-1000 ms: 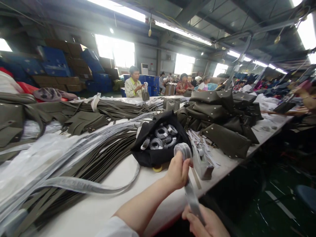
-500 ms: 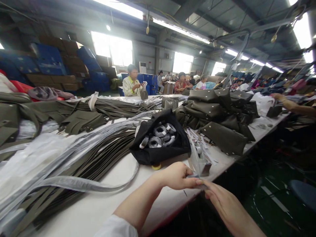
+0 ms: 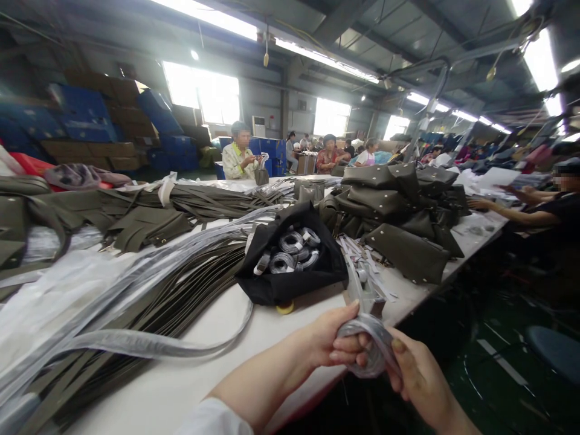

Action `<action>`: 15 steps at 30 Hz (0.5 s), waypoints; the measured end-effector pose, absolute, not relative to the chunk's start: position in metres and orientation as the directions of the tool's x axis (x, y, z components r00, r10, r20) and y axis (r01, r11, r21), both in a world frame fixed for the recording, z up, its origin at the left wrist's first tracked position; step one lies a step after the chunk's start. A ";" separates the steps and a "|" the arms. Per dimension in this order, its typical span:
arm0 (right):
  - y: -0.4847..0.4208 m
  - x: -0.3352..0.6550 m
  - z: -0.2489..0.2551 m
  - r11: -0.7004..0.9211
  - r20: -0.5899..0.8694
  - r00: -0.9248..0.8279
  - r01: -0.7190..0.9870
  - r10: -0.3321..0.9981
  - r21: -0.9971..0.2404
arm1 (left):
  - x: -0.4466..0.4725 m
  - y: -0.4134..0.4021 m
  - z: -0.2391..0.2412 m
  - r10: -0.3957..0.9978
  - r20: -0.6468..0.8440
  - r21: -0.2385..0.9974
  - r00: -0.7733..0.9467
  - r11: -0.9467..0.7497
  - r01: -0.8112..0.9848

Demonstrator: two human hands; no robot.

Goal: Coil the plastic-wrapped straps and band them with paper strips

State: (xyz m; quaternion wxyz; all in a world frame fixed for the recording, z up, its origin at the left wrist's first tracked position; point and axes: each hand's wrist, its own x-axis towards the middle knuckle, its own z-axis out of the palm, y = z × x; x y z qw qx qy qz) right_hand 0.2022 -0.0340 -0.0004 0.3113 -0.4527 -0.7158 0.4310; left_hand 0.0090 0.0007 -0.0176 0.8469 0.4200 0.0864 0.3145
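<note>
Between my hands is a rolled-up strap in clear plastic [image 3: 374,345], coiled into a loop over the table's front edge. My left hand [image 3: 333,338] grips the coil's left side, its fingers curled through the loop and the thumb on top. On the right, my right hand [image 3: 419,371] pinches the coil's outer side with thumb and fingers. Just beyond them sits a black fabric bag [image 3: 267,293], its mouth open, holding several similar coils [image 3: 290,243]. A long plastic-wrapped strap [image 3: 149,341] lies loose to the left.
Bundled dark olive straps [image 3: 194,287] cover the table's left side. Olive leather bags [image 3: 408,251] are piled at the right. A yellow tape roll [image 3: 285,308] is by the black bag. A co-worker's arm [image 3: 512,211] reaches in from the right; a blue stool [image 3: 555,350] stands below.
My hands have turned, and the coil now shows between them, where before only a little of the plastic was visible. The view has shifted slightly, bringing more of the right-hand co-worker into sight.
</note>
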 end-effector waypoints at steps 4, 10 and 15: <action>-0.038 0.204 0.004 0.188 0.061 -0.293 0.429 0.954 -0.884 | -0.009 0.004 -0.009 0.576 0.075 0.888 0.814 0.334 -0.318; -0.037 0.207 0.011 0.188 0.145 -0.127 0.463 0.981 -0.866 | -0.020 0.006 0.000 0.679 0.042 0.912 0.733 0.274 -0.306; -0.035 0.201 0.003 0.157 0.085 -0.218 0.342 0.972 -0.927 | -0.010 0.002 -0.003 0.554 0.053 0.824 0.831 0.445 -0.350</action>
